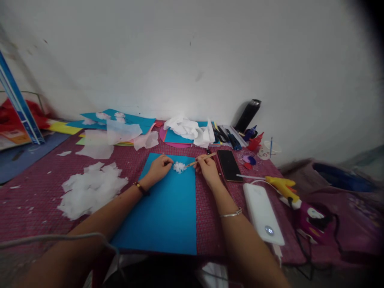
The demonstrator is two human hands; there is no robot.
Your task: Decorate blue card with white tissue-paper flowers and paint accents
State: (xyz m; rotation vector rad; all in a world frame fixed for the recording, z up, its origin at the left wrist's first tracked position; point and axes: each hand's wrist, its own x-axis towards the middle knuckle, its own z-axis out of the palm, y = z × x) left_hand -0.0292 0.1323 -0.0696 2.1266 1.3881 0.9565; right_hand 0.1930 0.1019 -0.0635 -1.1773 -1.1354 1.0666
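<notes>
A blue sheet [168,212] lies on the red patterned tablecloth in front of me. Near its top sits a small tuft of white paper bits [179,167]. My left hand [160,168] rests at the tuft's left side, fingers curled together; what they hold, if anything, is too small to make out. From the right, my right hand [207,168] grips a thin wooden stick [193,163], its tip touching the tuft's right edge. A heap of torn white paper [93,190] lies left of the sheet.
On the right are a black phone [229,165], a white power bank [263,212] and a yellow-purple glue gun [313,216]. Crumpled white paper [187,128], scissors [221,134] and a black bottle [248,115] stand or lie along the wall. A cable [60,237] crosses my left forearm.
</notes>
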